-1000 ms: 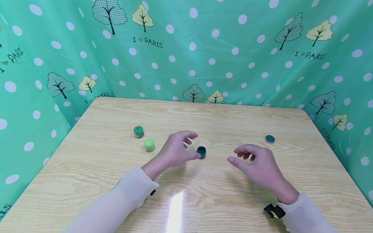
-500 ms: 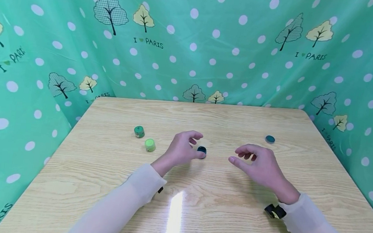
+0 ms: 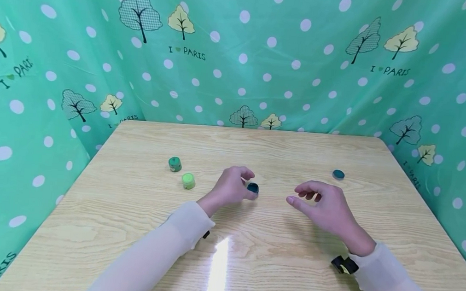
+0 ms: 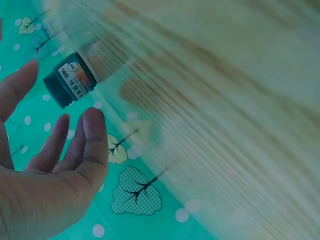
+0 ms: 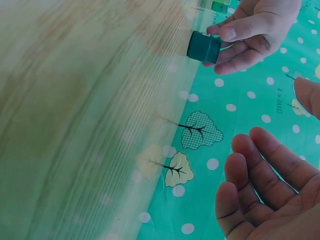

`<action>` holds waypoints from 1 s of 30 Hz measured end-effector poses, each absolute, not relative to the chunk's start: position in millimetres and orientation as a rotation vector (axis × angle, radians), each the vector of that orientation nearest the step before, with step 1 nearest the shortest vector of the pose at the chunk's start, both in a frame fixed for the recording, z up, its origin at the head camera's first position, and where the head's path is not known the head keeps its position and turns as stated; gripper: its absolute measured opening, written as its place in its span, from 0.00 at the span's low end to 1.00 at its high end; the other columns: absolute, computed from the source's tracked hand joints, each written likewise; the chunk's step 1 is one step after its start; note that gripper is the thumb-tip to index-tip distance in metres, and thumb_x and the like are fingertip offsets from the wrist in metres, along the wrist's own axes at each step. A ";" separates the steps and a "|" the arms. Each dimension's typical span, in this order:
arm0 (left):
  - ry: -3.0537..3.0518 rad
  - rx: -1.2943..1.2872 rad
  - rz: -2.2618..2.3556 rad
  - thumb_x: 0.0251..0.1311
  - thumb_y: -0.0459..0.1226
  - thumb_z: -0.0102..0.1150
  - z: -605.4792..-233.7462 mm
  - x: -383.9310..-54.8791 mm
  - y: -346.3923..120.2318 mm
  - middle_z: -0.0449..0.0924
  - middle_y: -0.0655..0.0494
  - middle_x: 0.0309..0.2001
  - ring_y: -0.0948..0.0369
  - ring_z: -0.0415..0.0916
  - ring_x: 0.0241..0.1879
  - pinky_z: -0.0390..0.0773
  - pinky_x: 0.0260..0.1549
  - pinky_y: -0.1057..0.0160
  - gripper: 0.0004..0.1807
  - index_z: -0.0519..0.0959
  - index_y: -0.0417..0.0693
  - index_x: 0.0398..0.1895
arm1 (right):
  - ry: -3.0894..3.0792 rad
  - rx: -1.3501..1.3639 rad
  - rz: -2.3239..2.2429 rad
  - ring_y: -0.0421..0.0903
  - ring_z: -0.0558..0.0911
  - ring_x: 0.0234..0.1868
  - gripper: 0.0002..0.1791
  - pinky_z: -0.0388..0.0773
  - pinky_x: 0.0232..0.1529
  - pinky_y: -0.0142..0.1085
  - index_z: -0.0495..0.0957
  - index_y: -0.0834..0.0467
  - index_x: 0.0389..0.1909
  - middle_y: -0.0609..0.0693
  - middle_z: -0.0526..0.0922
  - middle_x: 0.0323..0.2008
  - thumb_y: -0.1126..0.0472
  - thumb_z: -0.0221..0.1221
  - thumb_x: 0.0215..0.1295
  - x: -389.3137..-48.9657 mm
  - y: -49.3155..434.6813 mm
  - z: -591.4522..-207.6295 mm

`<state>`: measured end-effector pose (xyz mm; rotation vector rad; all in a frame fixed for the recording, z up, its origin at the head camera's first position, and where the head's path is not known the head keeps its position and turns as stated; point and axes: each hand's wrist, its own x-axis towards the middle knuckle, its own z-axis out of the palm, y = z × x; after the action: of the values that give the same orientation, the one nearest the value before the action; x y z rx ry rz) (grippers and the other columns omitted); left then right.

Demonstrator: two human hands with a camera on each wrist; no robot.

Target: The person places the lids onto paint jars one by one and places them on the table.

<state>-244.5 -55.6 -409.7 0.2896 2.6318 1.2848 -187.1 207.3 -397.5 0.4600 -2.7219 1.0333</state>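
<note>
A small dark teal paint jar [image 3: 253, 187] stands on the table near its middle, its threaded neck showing no cap. My left hand [image 3: 231, 186] reaches around the jar's left side, thumb in front of it and fingers behind. In the left wrist view, a gap shows between the curved fingers and the labelled jar [image 4: 75, 80]. My right hand [image 3: 322, 205] hovers to the right with loosely bent fingers, holding nothing. Farther back on the right lies a flat round teal lid [image 3: 338, 174].
To the left, a dark green jar [image 3: 175, 164] and a light green jar [image 3: 188, 181] stand close together on the wooden table [image 3: 134, 229]. A green dotted curtain [image 3: 205, 83] hangs around the back and sides. A bright light strip reflects off the tabletop in front.
My left hand has moved right and closer around the teal jar, its thumb now overlapping the jar's front. The right hand has stayed nearly still, and the jars and lid have not moved.
</note>
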 end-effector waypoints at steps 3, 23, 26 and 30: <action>2.629 0.267 1.245 0.49 0.34 0.80 -410.0 -244.5 -52.7 0.80 0.49 0.58 0.53 0.77 0.54 0.80 0.54 0.55 0.31 0.81 0.43 0.59 | -2.719 0.463 1.038 0.45 0.81 0.37 0.17 0.77 0.36 0.37 0.88 0.54 0.42 0.43 0.86 0.36 0.46 0.73 0.60 -187.1 207.5 -397.9; 2.691 0.300 1.092 0.44 0.26 0.79 -411.3 -250.0 -45.1 0.84 0.52 0.46 0.55 0.77 0.48 0.79 0.53 0.55 0.22 0.86 0.43 0.46 | -2.732 0.464 1.039 0.44 0.80 0.37 0.18 0.77 0.37 0.37 0.88 0.54 0.41 0.43 0.86 0.36 0.45 0.73 0.60 -187.1 208.7 -400.0; 2.696 0.304 1.084 0.44 0.27 0.79 -411.0 -249.7 -45.1 0.84 0.52 0.46 0.55 0.77 0.48 0.79 0.53 0.55 0.21 0.86 0.44 0.45 | -2.736 0.466 1.041 0.43 0.80 0.37 0.17 0.77 0.37 0.37 0.87 0.52 0.41 0.43 0.86 0.36 0.45 0.73 0.61 -187.4 208.7 -400.0; 2.702 0.292 1.077 0.45 0.28 0.80 -409.8 -249.2 -46.0 0.84 0.53 0.47 0.55 0.77 0.49 0.79 0.54 0.55 0.21 0.87 0.45 0.45 | -2.737 0.471 1.040 0.43 0.80 0.37 0.17 0.77 0.36 0.37 0.87 0.52 0.41 0.43 0.86 0.36 0.44 0.72 0.61 -187.7 209.3 -400.0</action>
<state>-249.2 -46.0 -409.8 0.2924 2.7019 1.0771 -187.7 209.3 -400.0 0.4708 -2.7374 1.0400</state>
